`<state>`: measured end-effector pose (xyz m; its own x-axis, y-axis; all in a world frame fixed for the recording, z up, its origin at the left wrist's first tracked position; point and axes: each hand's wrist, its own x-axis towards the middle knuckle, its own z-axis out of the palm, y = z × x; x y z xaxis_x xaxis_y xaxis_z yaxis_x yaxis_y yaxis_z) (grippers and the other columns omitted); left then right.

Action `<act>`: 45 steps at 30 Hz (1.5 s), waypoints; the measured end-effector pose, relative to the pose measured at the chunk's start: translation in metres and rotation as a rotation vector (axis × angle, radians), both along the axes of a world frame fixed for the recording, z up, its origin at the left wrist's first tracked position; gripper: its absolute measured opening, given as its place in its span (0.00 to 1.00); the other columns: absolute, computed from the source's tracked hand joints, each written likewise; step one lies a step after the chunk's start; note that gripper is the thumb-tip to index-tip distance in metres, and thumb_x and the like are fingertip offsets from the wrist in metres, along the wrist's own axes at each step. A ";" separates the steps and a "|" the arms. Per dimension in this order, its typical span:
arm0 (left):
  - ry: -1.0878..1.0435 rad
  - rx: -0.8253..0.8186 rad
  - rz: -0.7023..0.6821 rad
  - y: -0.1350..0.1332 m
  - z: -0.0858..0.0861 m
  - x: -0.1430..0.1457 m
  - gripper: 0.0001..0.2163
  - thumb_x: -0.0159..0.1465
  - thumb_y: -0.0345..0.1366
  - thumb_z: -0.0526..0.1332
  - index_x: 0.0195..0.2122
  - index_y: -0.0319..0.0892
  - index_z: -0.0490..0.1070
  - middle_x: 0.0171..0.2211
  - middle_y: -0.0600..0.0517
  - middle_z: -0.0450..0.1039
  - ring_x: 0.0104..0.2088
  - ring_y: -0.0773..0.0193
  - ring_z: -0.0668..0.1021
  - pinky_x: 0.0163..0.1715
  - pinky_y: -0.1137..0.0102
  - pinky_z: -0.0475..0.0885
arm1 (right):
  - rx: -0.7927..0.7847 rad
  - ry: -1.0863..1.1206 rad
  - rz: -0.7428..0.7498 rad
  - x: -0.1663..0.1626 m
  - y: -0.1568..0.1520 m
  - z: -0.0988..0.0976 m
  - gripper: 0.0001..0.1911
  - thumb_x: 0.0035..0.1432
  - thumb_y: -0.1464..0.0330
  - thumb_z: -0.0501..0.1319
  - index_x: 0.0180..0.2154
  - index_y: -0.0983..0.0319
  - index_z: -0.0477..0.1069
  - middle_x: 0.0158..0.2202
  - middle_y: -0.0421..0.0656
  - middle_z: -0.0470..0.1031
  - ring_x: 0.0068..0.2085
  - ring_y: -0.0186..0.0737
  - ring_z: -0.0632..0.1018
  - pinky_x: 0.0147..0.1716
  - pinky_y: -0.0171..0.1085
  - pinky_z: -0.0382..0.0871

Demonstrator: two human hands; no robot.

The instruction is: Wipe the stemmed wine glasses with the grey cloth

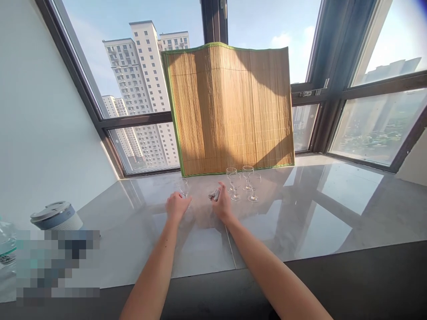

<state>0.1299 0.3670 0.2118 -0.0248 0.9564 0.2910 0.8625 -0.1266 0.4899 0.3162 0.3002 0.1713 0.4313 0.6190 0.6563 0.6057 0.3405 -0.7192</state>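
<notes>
Forearms (156, 266) reach toward the bamboo mat (230, 111). Before it, the left hand (176, 205) grips a small glass (183, 186) by its foot, apparently steadying it; the right hand (223, 203) pinches a grey cloth (214, 194).

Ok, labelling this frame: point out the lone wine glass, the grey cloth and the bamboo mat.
lone wine glass (182, 186), head view, on its bowl.
grey cloth (214, 194), head view, its bunched end.
bamboo mat (230, 111), head view, middle of its face.
</notes>
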 end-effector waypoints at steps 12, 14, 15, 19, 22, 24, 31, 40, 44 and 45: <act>0.007 0.179 -0.408 -0.025 0.002 0.035 0.22 0.64 0.33 0.56 0.60 0.47 0.63 0.39 0.50 0.77 0.39 0.59 0.78 0.37 0.68 0.67 | 0.040 0.183 0.264 -0.012 -0.005 0.012 0.35 0.48 0.73 0.59 0.58 0.59 0.53 0.30 0.33 0.64 0.27 0.33 0.68 0.28 0.32 0.64; 0.123 0.250 -0.395 -0.029 0.004 0.036 0.23 0.63 0.29 0.55 0.60 0.46 0.64 0.42 0.47 0.78 0.40 0.57 0.78 0.42 0.65 0.66 | 0.132 0.101 0.255 -0.016 -0.012 0.018 0.34 0.50 0.73 0.58 0.59 0.58 0.53 0.32 0.35 0.65 0.29 0.33 0.69 0.32 0.33 0.66; 0.172 0.284 -0.399 -0.029 0.004 0.036 0.23 0.63 0.27 0.54 0.60 0.45 0.65 0.42 0.46 0.78 0.41 0.56 0.78 0.45 0.63 0.65 | 0.166 0.058 0.240 -0.017 -0.015 0.021 0.33 0.51 0.74 0.58 0.59 0.58 0.54 0.33 0.36 0.66 0.30 0.34 0.70 0.33 0.33 0.66; 0.305 0.375 -0.459 -0.024 0.001 0.035 0.24 0.60 0.24 0.54 0.57 0.46 0.70 0.40 0.45 0.79 0.44 0.54 0.78 0.56 0.55 0.58 | 0.200 -0.008 0.091 -0.013 -0.020 0.026 0.29 0.53 0.74 0.55 0.57 0.58 0.57 0.34 0.38 0.68 0.32 0.36 0.71 0.35 0.35 0.66; 0.303 0.388 -0.479 -0.022 0.002 0.033 0.25 0.59 0.23 0.54 0.56 0.49 0.71 0.37 0.47 0.79 0.42 0.56 0.78 0.59 0.53 0.55 | 0.165 0.053 -0.047 -0.002 -0.016 0.025 0.27 0.53 0.73 0.55 0.55 0.60 0.59 0.33 0.38 0.68 0.31 0.36 0.70 0.35 0.36 0.64; 0.288 0.372 -0.499 -0.022 0.004 0.032 0.25 0.60 0.23 0.53 0.55 0.52 0.73 0.37 0.48 0.78 0.42 0.56 0.77 0.61 0.54 0.53 | 0.102 0.090 -0.081 0.004 -0.012 0.021 0.28 0.50 0.74 0.54 0.55 0.61 0.60 0.30 0.37 0.67 0.30 0.36 0.70 0.33 0.35 0.63; 0.230 0.184 -0.346 -0.018 0.006 0.027 0.22 0.61 0.25 0.52 0.51 0.52 0.77 0.39 0.47 0.77 0.47 0.54 0.73 0.53 0.61 0.62 | -0.087 0.256 0.145 -0.001 -0.004 0.015 0.31 0.40 0.72 0.58 0.51 0.62 0.63 0.24 0.32 0.66 0.25 0.34 0.67 0.26 0.32 0.58; 0.192 0.260 -0.497 -0.019 0.011 0.027 0.20 0.62 0.26 0.54 0.50 0.51 0.77 0.36 0.48 0.76 0.43 0.55 0.74 0.51 0.62 0.63 | -0.084 0.514 0.299 -0.006 -0.007 0.021 0.31 0.40 0.69 0.62 0.50 0.61 0.62 0.27 0.34 0.68 0.25 0.34 0.68 0.24 0.32 0.61; 0.096 0.227 -0.498 -0.017 0.004 0.033 0.18 0.61 0.29 0.57 0.50 0.49 0.77 0.36 0.49 0.76 0.41 0.58 0.75 0.47 0.65 0.64 | 0.035 0.379 0.032 -0.005 -0.009 0.023 0.25 0.46 0.68 0.61 0.49 0.61 0.64 0.28 0.36 0.68 0.27 0.36 0.69 0.29 0.34 0.63; 0.038 0.193 -0.491 -0.015 0.000 0.034 0.17 0.61 0.30 0.58 0.49 0.48 0.77 0.35 0.50 0.76 0.39 0.59 0.75 0.44 0.67 0.65 | 0.055 0.357 -0.020 -0.004 -0.009 0.023 0.24 0.47 0.68 0.61 0.49 0.61 0.64 0.29 0.36 0.68 0.28 0.37 0.70 0.30 0.35 0.64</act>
<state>0.1643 0.3519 0.2121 0.4264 0.7819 0.4547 0.6956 -0.6048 0.3877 0.3117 0.2909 0.1946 0.6510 0.5758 0.4946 0.3269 0.3753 -0.8673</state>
